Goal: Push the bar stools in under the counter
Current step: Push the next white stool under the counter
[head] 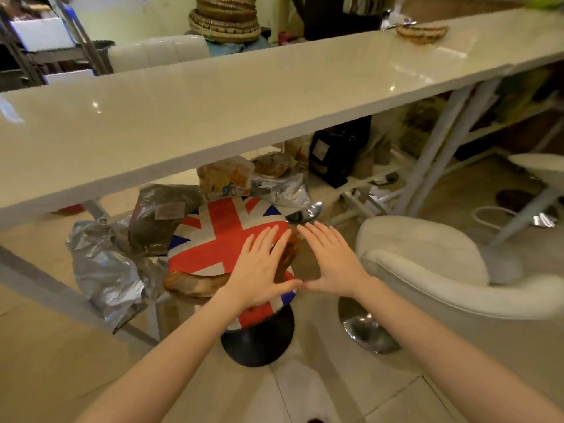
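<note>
A bar stool with a red, white and blue flag seat (219,239) stands partly under the front edge of the long cream counter (213,108). Its dark round base (259,340) rests on the tiled floor. My left hand (259,270) lies flat on the seat's near right part, fingers spread. My right hand (329,257) is held flat just off the seat's right edge, thumb tip meeting my left thumb. Whether it touches the stool is unclear. A white padded bar stool (427,257) with a chrome base (369,331) stands to the right, outside the counter.
Under the counter lie crumpled silver bags (103,270), a brown packet (161,215) and other wrapped goods on a low shelf. A black appliance (338,151) sits further right. White counter legs (439,141) slant down. Another white stool (540,169) stands far right. A woven basket (422,31) rests on the counter.
</note>
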